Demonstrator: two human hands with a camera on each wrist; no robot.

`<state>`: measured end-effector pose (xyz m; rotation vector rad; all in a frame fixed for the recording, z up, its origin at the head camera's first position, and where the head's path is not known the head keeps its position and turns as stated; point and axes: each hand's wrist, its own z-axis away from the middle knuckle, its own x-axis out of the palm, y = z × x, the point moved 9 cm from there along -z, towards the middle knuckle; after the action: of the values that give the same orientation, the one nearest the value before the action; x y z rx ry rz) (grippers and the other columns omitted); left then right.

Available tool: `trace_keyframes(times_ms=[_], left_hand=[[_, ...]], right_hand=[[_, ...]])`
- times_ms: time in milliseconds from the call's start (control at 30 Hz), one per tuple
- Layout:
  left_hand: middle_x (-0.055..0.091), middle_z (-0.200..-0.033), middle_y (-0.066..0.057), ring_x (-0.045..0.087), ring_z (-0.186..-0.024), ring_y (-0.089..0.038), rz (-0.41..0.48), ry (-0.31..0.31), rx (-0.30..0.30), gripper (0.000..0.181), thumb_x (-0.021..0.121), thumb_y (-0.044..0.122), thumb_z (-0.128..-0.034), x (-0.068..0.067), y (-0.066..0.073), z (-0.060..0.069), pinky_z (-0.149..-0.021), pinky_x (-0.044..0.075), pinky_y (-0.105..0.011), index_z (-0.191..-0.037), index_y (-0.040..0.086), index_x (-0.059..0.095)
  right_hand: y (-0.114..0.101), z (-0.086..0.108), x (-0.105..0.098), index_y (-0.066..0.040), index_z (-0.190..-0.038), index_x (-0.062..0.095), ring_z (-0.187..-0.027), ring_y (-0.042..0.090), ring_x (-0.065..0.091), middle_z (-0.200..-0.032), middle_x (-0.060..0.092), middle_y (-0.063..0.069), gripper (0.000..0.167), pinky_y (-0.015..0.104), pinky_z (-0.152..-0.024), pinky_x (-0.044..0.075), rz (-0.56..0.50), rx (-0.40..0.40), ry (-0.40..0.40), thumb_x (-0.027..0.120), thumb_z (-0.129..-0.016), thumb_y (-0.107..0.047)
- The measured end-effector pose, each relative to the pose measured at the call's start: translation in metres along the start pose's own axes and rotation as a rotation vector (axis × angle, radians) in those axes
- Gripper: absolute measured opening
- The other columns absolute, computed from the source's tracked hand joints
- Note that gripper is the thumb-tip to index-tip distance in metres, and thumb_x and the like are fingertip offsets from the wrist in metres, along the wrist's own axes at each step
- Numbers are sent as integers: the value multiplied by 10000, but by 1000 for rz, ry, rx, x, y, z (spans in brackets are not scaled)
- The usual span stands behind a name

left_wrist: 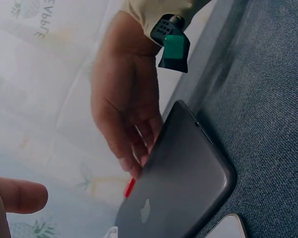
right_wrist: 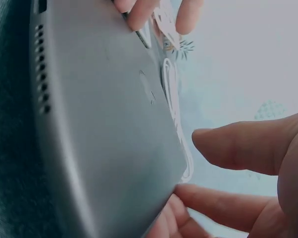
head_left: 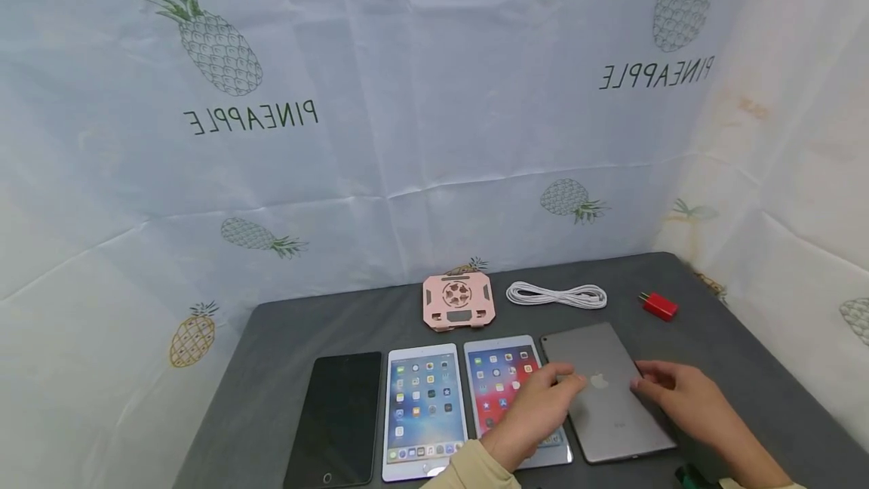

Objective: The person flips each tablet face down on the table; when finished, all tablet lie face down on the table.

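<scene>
Gray tablet's [head_left: 604, 401] front face hidden

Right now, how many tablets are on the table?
4, left to right: black tablet, lit white tablet, second white tablet partly behind the left hand, grey tablet face down between it and the right hand.

Right-hand fingers [left_wrist: 117, 145] at edge of gray tablet [left_wrist: 181, 171]

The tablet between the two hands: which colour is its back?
The back of the tablet is grey, with a paler apple logo; the head view shows it best.
</scene>
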<state>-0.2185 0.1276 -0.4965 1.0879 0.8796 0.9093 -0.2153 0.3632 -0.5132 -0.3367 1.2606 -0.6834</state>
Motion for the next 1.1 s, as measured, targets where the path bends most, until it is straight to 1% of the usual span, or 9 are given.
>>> trace_keyframes(times_ms=[100, 200, 267, 433, 533, 633, 733, 967, 1100], left_hand=[[714, -1308, -16, 669, -1152, -187, 2, 7, -8, 429, 714, 367, -985, 0, -1, 0, -1055, 568, -552, -1325, 107, 726], [703, -1336, -54, 663, -1164, -198, 7, 4, -4, 447, 719, 359, -980, 0, -1, 0, -1065, 562, -560, -1338, 90, 712], [693, -1356, -76, 657, -1177, -207, 10, -1, -3, 460, 721, 354, -979, 0, -1, -1, -1078, 555, -573, -1348, 80, 702], [669, -1403, -92, 643, -1227, -239, 16, 1, -15, 482, 728, 350, -975, -1, -2, 0, -1117, 525, -614, -1371, 79, 682], [669, -1408, -84, 639, -1249, -246, 17, 15, -17, 487, 735, 341, -969, -2, -2, 0, -1128, 516, -615, -1377, 80, 679], [682, -1397, -62, 643, -1250, -233, 9, 32, -18, 484, 744, 337, -957, -1, -2, 0, -1122, 524, -596, -1370, 92, 687], [681, -1397, -52, 641, -1247, -229, 4, 35, -25, 483, 746, 341, -950, -1, -3, 0, -1116, 530, -595, -1368, 105, 688], [665, -1407, -60, 629, -1239, -243, -5, 28, -25, 499, 737, 350, -948, 0, -4, 0, -1111, 529, -614, -1378, 103, 677], [671, -1404, -62, 635, -1239, -238, -1, 24, -26, 496, 740, 353, -942, -2, -3, 1, -1110, 533, -598, -1370, 109, 685]], right_hand=[[3, -2, 4, 127, -1401, 622, -1123, 455, 699, -1299, 695, 344, 725, 544, -858, 615, 8, 23, -23, 702, -1022, -486], [5, -3, 8, 141, -1386, 622, -1146, 494, 684, -1310, 680, 365, 765, 546, -856, 611, 3, 46, -36, 689, -1020, -527], [6, -3, 10, 151, -1379, 618, -1150, 504, 679, -1311, 675, 373, 787, 541, -852, 609, -3, 59, -37, 686, -1017, -544], [3, -3, 12, 173, -1368, 610, -1154, 513, 673, -1314, 664, 388, 822, 558, -869, 612, 2, 60, -24, 678, -1012, -565], [2, -2, 14, 177, -1377, 599, -1170, 528, 662, -1330, 648, 401, 849, 574, -884, 606, 3, 74, -28, 662, -1013, -588], [3, 0, 16, 188, -1401, 571, -1204, 561, 634, -1365, 613, 423, 909, 579, -889, 597, -5, 109, -41, 636, -1011, -630], [3, 3, 19, 203, -1416, 545, -1228, 585, 612, -1397, 576, 443, 947, 576, -889, 593, -17, 131, -52, 596, -1021, -656], [-1, 6, 20, 207, -1424, 531, -1230, 581, 613, -1420, 550, 453, 943, 575, -887, 594, -42, 142, -46, 545, -1043, -655], [-3, 6, 21, 208, -1427, 526, -1234, 583, 608, -1418, 550, 452, 945, 597, -911, 586, -15, 153, -40, 543, -1040, -654]])
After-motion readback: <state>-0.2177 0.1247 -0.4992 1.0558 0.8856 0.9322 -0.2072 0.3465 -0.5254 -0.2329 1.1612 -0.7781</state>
